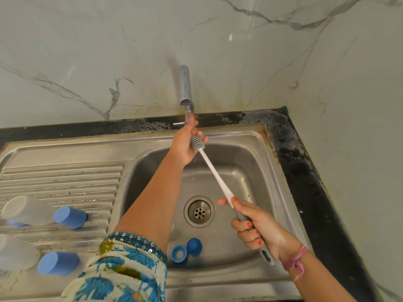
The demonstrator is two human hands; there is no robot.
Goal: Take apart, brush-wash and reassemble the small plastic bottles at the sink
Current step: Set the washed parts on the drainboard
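My right hand [255, 225] grips the grey handle of a long white bottle brush [216, 175] over the basin. The brush's grey bristle head [197, 144] lies in my left hand [185, 142], whose fingers curl around it just under the tap [185, 88]; one fingertip reaches up to touch the tap's spout. Two blue cap pieces [185, 250] rest on the basin floor near the front. On the drainboard at left lie two clear plastic bottles, one [24, 209] with a blue cap [69, 217], the other [15, 251] with a blue cap [57, 263].
The steel sink [268, 171] has a drain [199, 211] in the middle of its basin and a ribbed drainboard [65, 182] on the left. A black counter edge [305, 171] and marble walls close in the back and right.
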